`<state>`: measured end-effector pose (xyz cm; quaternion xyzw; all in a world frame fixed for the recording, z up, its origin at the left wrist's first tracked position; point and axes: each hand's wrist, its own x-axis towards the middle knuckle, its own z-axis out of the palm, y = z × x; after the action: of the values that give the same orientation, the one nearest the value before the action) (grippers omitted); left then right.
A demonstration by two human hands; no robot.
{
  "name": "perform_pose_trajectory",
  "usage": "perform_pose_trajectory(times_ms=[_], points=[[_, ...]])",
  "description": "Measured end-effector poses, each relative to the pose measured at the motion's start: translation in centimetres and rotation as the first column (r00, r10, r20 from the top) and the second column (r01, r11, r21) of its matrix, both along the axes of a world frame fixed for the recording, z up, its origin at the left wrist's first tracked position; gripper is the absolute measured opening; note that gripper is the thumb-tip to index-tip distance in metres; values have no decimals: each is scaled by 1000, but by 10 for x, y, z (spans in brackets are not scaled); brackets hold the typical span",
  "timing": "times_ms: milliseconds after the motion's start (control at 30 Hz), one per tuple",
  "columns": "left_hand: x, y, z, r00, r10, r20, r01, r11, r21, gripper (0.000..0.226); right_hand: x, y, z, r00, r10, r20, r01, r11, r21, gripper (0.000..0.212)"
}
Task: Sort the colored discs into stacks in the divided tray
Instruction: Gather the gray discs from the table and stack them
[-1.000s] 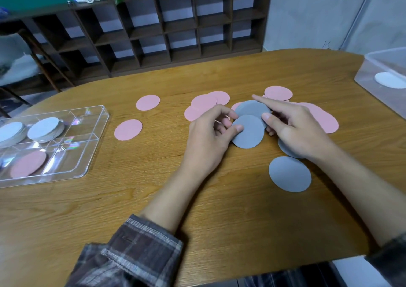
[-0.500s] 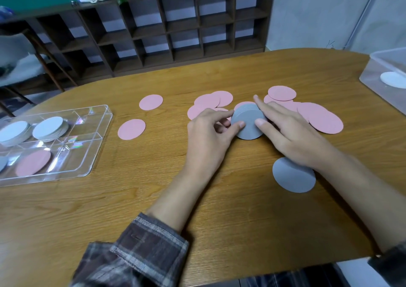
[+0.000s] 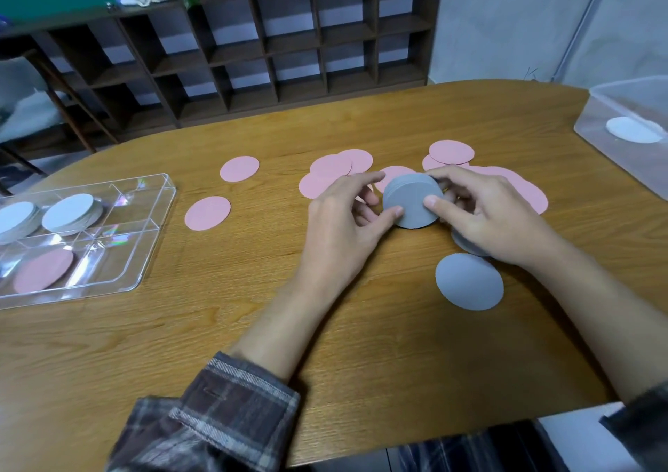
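Where the table (image 3: 180, 345) curved along its near edge, a plaid sleeve (image 3: 217, 417) was seen on the left forearm, with a broad stretch of bare wood on its left.

- A loose grey disc (image 3: 469, 280) was lying flat, near the right wrist. A second grey disc (image 3: 466, 245) was mostly hidden under that wrist.
- A grey stack (image 3: 412, 200) was held mid-table between both hands, with its face tipped toward the camera. Contact with the wood could not be told.
- The left hand (image 3: 343, 218) was curled round the stack's left rim, thumb near, forefinger far.
- The right hand (image 3: 484, 215) was closed on the right rim, its thumb pressed on the top face and its fingers wrapped behind.
- The divided tray (image 3: 144, 247), of clear plastic, sat well apart at the left edge. Two white stacks (image 3: 70, 211) were in its far compartments and one pink disc (image 3: 43, 271) in a near one.
- Between the tray and the left hand lay two single pink discs (image 3: 207, 213), apart from each other with open wood around them.
- Overlapping pink discs (image 3: 330, 166) were spread just beyond the left hand, and more pink ones (image 3: 452, 151) lay behind and to the right of the right hand.
- A translucent bin (image 3: 614, 110) stood at the far right edge and held a white disc (image 3: 630, 130).
- A dark cubby shelf (image 3: 289, 56) was recorded beyond the table's far rim.
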<state>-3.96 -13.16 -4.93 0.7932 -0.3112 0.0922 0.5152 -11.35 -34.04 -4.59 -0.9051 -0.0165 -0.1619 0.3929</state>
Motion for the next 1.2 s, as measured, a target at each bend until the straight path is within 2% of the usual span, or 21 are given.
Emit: perform_pose_trajectory(times_ms=[100,200,267,333,400,567,700,800,900,1067,1200], points=[[-6,-2,1,999,-51,20,50,997,51,29,-5,-10,2,999,-39,15,38,999,37,26],[-15,-7,-2,972,-236,-19,236,962,137,24,-11,-19,6,995,-90,45,90,996,4,25],[-21,-13,-5,947,-321,-27,318,919,233,35,-15,-25,7,991,-120,52,121,993,-15,24],[-24,-19,-8,936,-352,4,329,879,345,49,-21,-32,7,987,-146,69,147,989,-17,25],[-23,-23,-8,930,-368,12,336,861,380,55,-28,-38,6,979,-181,95,183,983,-12,26],[-18,-22,-6,908,-408,-92,416,859,299,43,-37,-41,-5,961,-243,130,229,967,115,27],[-13,-20,-6,892,-403,-205,445,865,232,38,-30,-36,-10,971,-215,108,197,968,155,31],[-7,-20,-7,861,-412,-298,459,882,107,28,-29,-33,-10,978,-187,94,174,975,137,42],[-4,-23,-7,852,-393,-345,404,914,-42,19,-29,-32,-9,980,-171,99,159,981,112,47],[-2,-34,-6,903,-268,-337,217,959,-180,20,-30,-31,-7,984,-141,108,131,987,96,48],[-6,-46,-5,972,-155,-179,135,984,-119,35,-31,-30,-6,988,-119,98,107,987,118,46]])
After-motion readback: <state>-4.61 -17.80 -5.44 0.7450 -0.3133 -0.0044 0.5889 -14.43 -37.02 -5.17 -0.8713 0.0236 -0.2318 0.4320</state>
